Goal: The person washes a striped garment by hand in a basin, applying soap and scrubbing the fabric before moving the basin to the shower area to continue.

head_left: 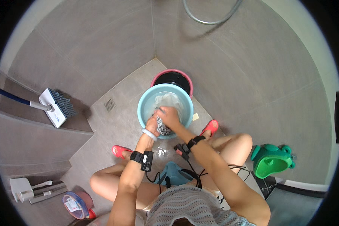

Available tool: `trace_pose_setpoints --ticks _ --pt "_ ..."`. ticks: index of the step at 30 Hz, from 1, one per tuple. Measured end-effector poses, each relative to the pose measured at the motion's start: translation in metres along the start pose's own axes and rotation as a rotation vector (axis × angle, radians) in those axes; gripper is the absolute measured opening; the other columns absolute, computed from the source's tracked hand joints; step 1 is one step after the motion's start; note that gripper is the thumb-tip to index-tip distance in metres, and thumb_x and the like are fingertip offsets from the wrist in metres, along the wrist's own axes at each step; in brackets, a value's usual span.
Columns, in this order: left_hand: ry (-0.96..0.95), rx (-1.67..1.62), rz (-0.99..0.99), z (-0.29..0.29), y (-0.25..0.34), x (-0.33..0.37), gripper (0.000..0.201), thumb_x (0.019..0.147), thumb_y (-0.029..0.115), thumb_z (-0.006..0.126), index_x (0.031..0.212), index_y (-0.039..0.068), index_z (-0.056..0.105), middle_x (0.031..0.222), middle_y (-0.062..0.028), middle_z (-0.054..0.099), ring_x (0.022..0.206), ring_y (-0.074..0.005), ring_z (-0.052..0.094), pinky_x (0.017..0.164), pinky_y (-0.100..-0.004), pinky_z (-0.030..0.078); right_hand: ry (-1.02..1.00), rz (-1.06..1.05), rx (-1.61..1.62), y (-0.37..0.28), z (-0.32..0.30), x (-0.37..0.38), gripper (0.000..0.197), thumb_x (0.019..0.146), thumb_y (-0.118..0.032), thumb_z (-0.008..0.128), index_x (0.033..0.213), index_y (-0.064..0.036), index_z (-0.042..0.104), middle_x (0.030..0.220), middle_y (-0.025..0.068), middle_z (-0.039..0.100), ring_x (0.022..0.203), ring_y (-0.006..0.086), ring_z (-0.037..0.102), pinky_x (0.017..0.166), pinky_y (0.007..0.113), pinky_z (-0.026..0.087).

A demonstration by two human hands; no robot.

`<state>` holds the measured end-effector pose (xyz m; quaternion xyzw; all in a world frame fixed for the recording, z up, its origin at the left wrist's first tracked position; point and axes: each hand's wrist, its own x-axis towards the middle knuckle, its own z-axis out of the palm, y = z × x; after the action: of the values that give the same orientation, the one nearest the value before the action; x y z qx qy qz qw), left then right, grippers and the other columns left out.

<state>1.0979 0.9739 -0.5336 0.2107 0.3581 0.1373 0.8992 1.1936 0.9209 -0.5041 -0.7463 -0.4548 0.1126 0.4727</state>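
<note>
Both hands work over a light blue basin [141,113] that stands on the floor between my feet. A wet white garment [168,100] with a dark striped or printed part lies in it, partly spread in the water. My left hand [151,124] is closed on a bunched part of the cloth at the basin's left side. Right beside it, my right hand [169,116] grips the same bunch, its knuckles upward. The striped part hangs below the two hands. The fingertips are partly hidden by the hands themselves.
A pink-rimmed basin [191,84] with dark contents sits behind the blue one. A pale yellowish block [195,117] lies at right. A floor drain [110,105], a mop head [56,108] on a ledge, a green potty-shaped container [269,164] and a shower hose [211,22] surround me.
</note>
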Motion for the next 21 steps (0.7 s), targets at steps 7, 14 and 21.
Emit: trace_pose_setpoints --ticks 7,14,21 --pt "-0.147 -0.143 0.066 -0.013 0.003 -0.003 0.042 0.094 0.037 0.041 0.112 0.0 0.049 0.097 -0.012 0.061 0.085 -0.0222 0.061 0.074 -0.0378 0.051 -0.064 -0.149 0.038 -0.043 -0.008 -0.018 0.023 0.076 -0.025 0.059 0.069 -0.0023 0.059 0.066 0.0184 0.057 0.06 0.0335 0.057 0.054 0.039 0.042" --pt "-0.098 0.149 0.051 0.012 0.013 -0.026 0.047 0.095 0.041 0.034 0.118 0.002 0.047 0.111 -0.0119 0.059 0.098 -0.0234 0.059 0.085 -0.0391 0.049 -0.021 -0.061 -0.111 0.013 -0.03 0.008 0.028 0.078 -0.029 0.058 0.068 -0.003 0.056 0.067 0.0181 0.056 0.064 0.0348 0.057 0.058 0.042 0.043" --pt "-0.169 -0.03 0.026 0.005 0.032 -0.043 0.043 0.093 0.045 0.037 0.111 0.009 0.052 0.102 -0.0076 0.062 0.087 -0.0178 0.062 0.073 -0.0338 0.051 0.279 -0.065 0.118 0.017 -0.036 -0.024 0.019 0.076 -0.013 0.066 0.088 -0.0024 0.055 0.076 0.0096 0.06 0.073 0.0239 0.058 0.068 0.036 0.046"
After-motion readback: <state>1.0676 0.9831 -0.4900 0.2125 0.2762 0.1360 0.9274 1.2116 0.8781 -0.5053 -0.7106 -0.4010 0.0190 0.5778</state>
